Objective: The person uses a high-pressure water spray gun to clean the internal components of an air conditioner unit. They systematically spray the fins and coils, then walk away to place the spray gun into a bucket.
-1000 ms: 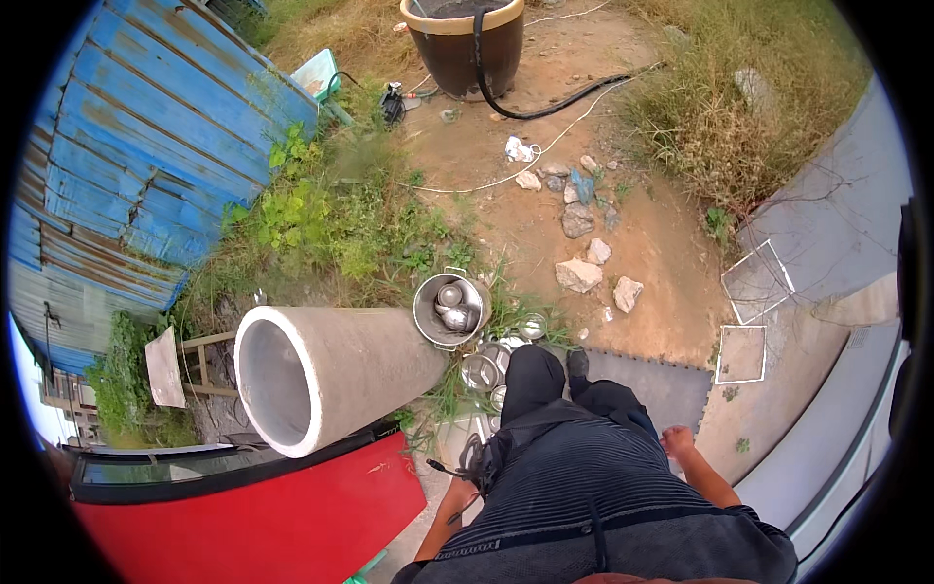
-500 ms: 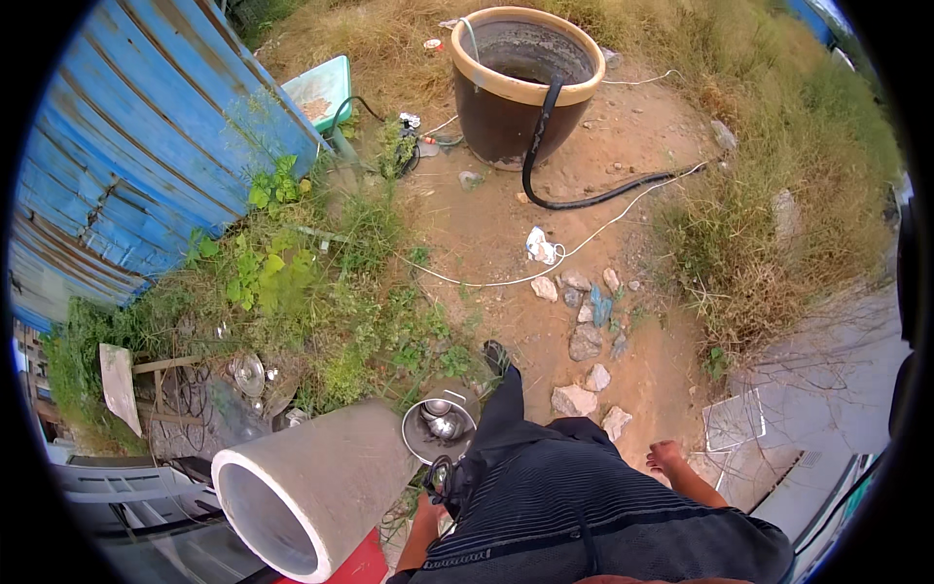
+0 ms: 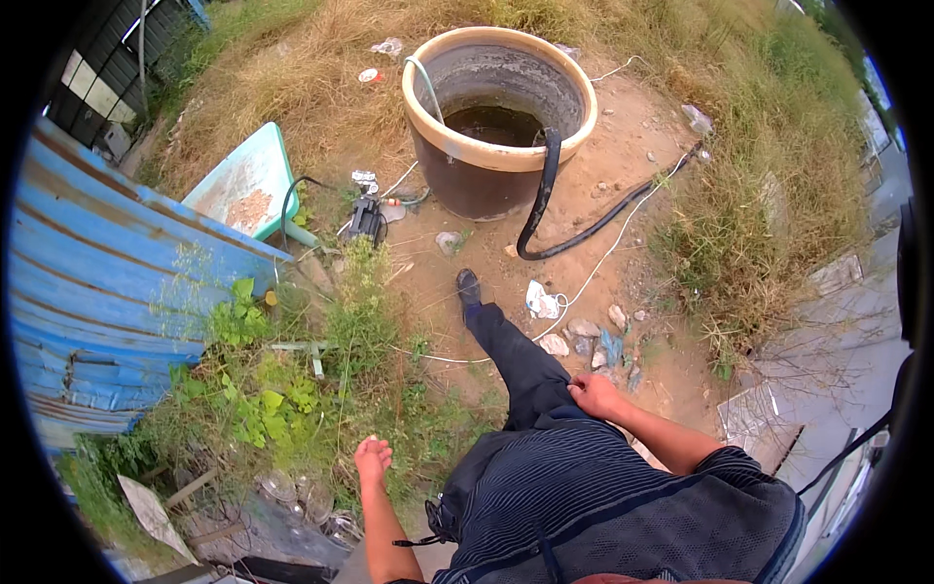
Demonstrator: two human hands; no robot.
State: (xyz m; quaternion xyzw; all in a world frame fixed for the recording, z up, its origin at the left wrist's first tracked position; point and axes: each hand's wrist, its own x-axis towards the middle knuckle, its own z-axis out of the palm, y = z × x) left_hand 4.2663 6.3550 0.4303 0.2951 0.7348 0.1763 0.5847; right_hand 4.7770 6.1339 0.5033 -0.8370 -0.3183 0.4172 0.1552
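My left hand (image 3: 373, 457) hangs over the weeds at the left with its fingers curled in, and I see nothing in it. My right hand (image 3: 595, 394) is in front of my right thigh, close to the dark trousers (image 3: 525, 365), its fingers bent together around nothing that I can see. Ahead stands a large brown tub (image 3: 477, 180) with a tan rim and dark liquid inside. A thick black hose (image 3: 542, 209) runs over its rim to the ground, and a thin pale green hose (image 3: 424, 83) bends over the left rim.
A blue corrugated metal sheet (image 3: 117, 282) is at the left, with a turquoise wheelbarrow tray (image 3: 277, 161) behind it. A black pump-like device (image 3: 365, 219) lies beside the tub. Stones (image 3: 584, 329) and a white cord (image 3: 608, 255) lie on the dirt.
I have stepped forward, so the tub is nearer. My left hand has come forward from beside the black bag strap, and my right hand has swung in front of my thigh, its fingers now bent.
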